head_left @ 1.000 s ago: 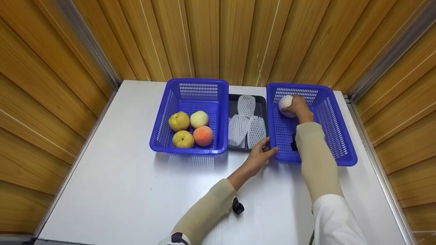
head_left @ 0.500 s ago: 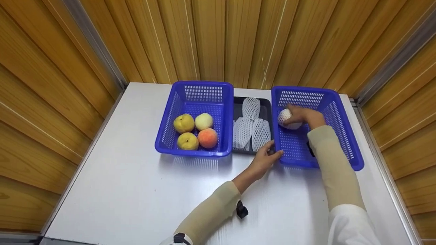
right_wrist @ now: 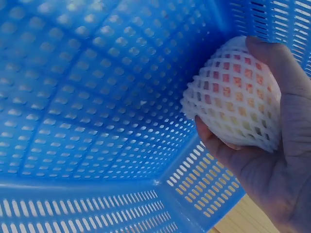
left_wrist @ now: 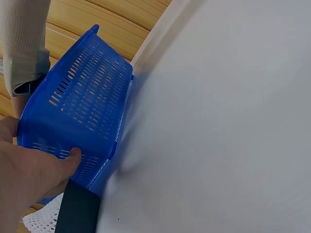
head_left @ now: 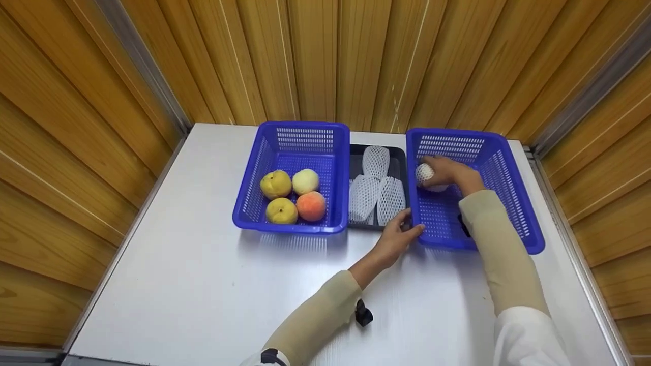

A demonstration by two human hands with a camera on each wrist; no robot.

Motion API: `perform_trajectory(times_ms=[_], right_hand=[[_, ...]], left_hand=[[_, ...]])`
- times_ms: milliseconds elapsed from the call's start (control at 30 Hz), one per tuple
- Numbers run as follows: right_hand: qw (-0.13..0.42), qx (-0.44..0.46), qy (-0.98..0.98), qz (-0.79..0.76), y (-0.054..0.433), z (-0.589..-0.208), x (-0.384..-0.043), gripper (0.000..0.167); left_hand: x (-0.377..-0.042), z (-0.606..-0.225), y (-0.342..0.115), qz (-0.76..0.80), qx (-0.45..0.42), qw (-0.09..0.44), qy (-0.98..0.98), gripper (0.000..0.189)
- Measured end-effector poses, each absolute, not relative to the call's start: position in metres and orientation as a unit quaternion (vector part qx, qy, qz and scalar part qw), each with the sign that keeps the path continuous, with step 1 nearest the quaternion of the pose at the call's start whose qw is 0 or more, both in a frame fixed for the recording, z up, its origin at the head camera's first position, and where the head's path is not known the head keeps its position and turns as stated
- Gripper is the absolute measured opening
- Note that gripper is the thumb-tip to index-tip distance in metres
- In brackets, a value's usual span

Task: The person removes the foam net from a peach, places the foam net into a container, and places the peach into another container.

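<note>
In the head view, my right hand is inside the right blue basket. It grips a peach in a white foam net near the basket's left wall. The right wrist view shows the red and yellow skin of the netted peach through the mesh, fingers and thumb on opposite sides of it. My left hand holds the basket's near left corner. From the left wrist view, its thumb presses the outer wall of that basket, while other fingers are partly hidden.
A left blue basket holds several bare peaches. Between the baskets lies a black tray with several white foam nets. Wooden panels rise behind the white table.
The view has shifted slightly. My right hand has brought the netted peach a little nearer to me within the right basket. My left hand stays at the basket's corner.
</note>
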State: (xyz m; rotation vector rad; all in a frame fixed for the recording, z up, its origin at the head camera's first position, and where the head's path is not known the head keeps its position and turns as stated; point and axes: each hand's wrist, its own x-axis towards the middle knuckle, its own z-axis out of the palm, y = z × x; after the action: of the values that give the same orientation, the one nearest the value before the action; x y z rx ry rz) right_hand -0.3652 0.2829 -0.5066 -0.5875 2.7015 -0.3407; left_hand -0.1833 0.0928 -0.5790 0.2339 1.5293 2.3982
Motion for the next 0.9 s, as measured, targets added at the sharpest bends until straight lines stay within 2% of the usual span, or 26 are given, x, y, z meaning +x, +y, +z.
perform_trajectory(times_ms=[200, 333, 467, 667, 900], right_hand=[[0.105, -0.206, 0.961, -0.149, 0.282, -0.484, -0.353, 0.069], [0.058, -0.145, 0.969, -0.191, 0.288, -0.466, -0.334, 0.074], [0.036, -0.102, 0.970, -0.220, 0.292, -0.452, -0.310, 0.078], [0.006, -0.095, 0.966, -0.240, 0.277, -0.437, -0.282, 0.077], [-0.062, -0.110, 0.951, -0.281, 0.251, -0.431, -0.255, 0.069]], left_hand=[[-0.184, -0.577, 0.090, 0.827, 0.069, 0.121, 0.545, 0.050], [-0.182, -0.577, 0.092, 0.811, 0.074, 0.116, 0.568, 0.047], [-0.180, -0.577, 0.094, 0.802, 0.073, 0.121, 0.580, 0.047], [-0.180, -0.577, 0.093, 0.806, 0.071, 0.115, 0.577, 0.046], [-0.181, -0.578, 0.093, 0.809, 0.077, 0.107, 0.574, 0.042]])
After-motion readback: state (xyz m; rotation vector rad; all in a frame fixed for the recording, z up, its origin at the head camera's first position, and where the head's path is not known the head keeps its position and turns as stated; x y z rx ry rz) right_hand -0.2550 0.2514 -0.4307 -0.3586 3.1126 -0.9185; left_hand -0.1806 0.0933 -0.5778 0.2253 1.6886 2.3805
